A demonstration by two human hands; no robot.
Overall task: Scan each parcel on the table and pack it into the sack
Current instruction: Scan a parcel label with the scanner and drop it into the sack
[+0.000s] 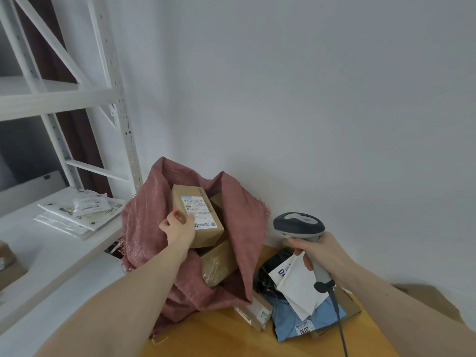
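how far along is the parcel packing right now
Done: at least one brown box already lies inside the pink sack. In hand: the left hand holds a labelled cardboard box at the sack's mouth; the right hand grips the scanner. Left: white, blue and black mailers plus a small box on the table.

Box point(198, 217) in sack point(239, 228) — parcels point(301, 287) right.

The label on the blue parcel point(306, 320) reads "2010"; the white mailer point(301, 282) shows "DA", the rest hidden.
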